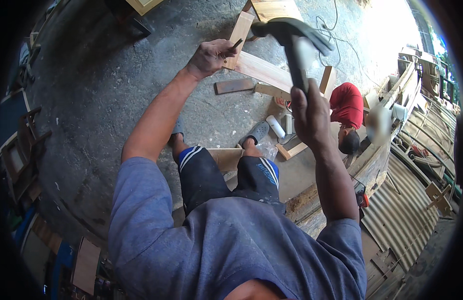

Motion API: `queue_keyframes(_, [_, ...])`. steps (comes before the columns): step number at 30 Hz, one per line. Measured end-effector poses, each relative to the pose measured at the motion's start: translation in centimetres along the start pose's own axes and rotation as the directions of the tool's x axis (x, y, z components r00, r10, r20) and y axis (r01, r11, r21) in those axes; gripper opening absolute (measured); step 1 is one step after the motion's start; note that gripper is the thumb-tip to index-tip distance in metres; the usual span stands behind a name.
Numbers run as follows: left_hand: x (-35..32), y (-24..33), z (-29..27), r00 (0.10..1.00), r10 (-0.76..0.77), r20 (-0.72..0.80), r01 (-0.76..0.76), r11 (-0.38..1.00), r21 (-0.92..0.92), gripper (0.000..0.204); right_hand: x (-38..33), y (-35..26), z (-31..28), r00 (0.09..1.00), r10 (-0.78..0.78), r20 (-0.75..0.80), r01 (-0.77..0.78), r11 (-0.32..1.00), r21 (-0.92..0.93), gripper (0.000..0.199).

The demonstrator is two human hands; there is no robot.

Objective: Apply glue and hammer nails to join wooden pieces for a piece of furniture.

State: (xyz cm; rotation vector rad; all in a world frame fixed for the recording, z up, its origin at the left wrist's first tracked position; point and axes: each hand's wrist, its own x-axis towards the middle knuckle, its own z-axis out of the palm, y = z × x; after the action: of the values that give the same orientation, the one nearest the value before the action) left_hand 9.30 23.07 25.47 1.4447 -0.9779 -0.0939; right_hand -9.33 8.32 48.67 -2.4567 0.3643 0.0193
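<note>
The right hand [310, 112] is clenched around the dark handle of a hammer [291, 37], lifted so the blurred hammer head sits above and ahead of the knuckles. The left hand [209, 57] reaches forward, fingers pressed together, pinching a small dark nail [237, 44] against a light wooden frame [264, 70] lying on the concrete floor [101, 85]. Just beyond that hand a short loose board [234, 86] rests on the floor. Past the right hand, another person in a red shirt [347, 105] bends low beside more timber.
</note>
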Motion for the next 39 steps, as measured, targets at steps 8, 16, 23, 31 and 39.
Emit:
queue_keyframes(8, [-0.3, -0.6, 0.3, 0.995, 0.092, -0.023, -0.094, 0.992, -0.087, 0.044, 0.2, -2.2, -1.2, 0.897, -0.276, -0.344, 0.366, 0.902, 0.229, 0.024])
queue_keyframes(16, [0.0, 1.0, 0.0, 0.980, -0.166, 0.109, 0.158, 0.985, 0.072, 0.018, -2.0, 6.5, 2.6, 0.993, 0.094, -0.076, -0.087, 0.992, 0.089, 0.030])
queue_keyframes(23, [0.2, 1.8, 0.4, 0.986, -0.158, 0.061, 0.142, 0.967, 0.213, 0.007, -5.8, 9.8, 6.2, 0.932, 0.350, 0.097, -0.350, 0.937, -0.013, 0.031])
queue_keyframes(31, [-0.3, 2.1, -0.7, 0.952, -0.251, -0.176, 0.244, 0.968, -0.061, 0.003, -5.1, 10.8, 7.4, 0.919, 0.374, 0.122, -0.382, 0.923, 0.041, 0.027])
queue_keyframes(39, [-0.5, 3.3, -0.4, 0.961, -0.249, -0.118, 0.260, 0.962, 0.087, 0.011, -4.4, 9.7, 6.9, 0.944, 0.316, 0.096, -0.315, 0.949, -0.030, 0.029])
